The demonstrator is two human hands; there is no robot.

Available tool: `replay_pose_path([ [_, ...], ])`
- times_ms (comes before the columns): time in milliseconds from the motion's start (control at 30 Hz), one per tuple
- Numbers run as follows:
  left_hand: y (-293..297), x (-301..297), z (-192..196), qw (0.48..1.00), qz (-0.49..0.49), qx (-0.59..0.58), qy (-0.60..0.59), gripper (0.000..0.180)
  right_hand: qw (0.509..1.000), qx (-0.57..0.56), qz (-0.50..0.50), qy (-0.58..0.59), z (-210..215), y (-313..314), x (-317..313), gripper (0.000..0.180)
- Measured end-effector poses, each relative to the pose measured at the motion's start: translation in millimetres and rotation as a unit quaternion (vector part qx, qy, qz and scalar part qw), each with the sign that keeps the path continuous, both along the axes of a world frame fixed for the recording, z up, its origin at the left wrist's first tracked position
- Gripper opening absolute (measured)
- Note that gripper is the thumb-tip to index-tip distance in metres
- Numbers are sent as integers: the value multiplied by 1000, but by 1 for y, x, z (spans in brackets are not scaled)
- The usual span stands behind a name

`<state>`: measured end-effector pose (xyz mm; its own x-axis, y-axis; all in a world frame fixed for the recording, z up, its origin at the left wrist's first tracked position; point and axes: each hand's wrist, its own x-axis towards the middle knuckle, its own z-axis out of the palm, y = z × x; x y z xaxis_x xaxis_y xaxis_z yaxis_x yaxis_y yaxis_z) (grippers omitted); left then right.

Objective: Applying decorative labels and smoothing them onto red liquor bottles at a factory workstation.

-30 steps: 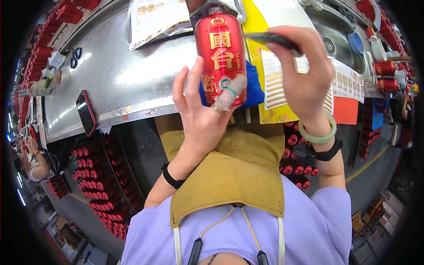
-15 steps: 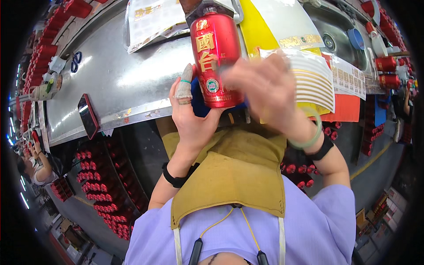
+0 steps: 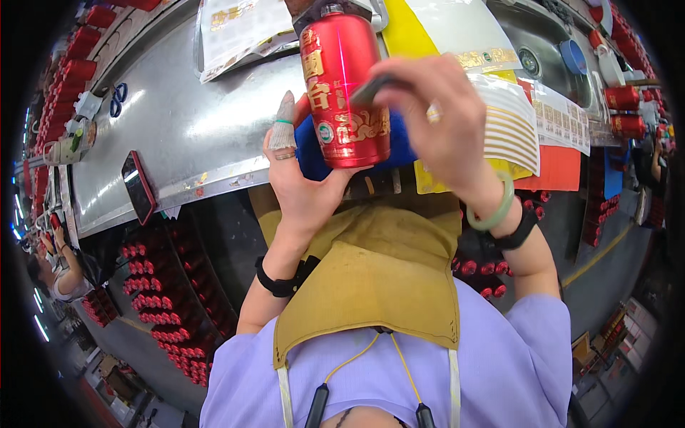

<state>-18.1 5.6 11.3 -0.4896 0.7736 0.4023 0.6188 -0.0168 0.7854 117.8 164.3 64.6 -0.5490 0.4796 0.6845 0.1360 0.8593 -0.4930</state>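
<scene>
A glossy red bottle with gold decoration lies with its base toward me, tilted slightly, on a blue pad. My left hand steadies it near the base, thumb at the bottom and fingers along its left side. A whitish cover with a green band sits on one of those fingers. In my right hand is a small dark flat tool, its edge against or just over the bottle's right side. Motion blurs this hand and tool, so exact contact cannot be made out.
On the metal table, a phone lies at the front left edge. Printed sheets lie behind; curved white strips and a red sheet lie right. A sink is farther back. Racked red bottles stand below.
The bottle has turned so its gold characters shift left and a gold pattern shows on its front. My right hand still works over it; the dark tool now shows more plainly.
</scene>
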Motion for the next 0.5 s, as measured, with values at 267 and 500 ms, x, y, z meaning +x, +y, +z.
replay_pose_path([
  [267, 2, -6, -11, 997, -27, 1, -70, 106, 997, 6, 75, -19, 1, -22, 5, 17],
  [500, 7, -6, -12, 986, -48, -23, -157, 100, 977, 35, 196, -75, 5, -48, 16, 11],
])
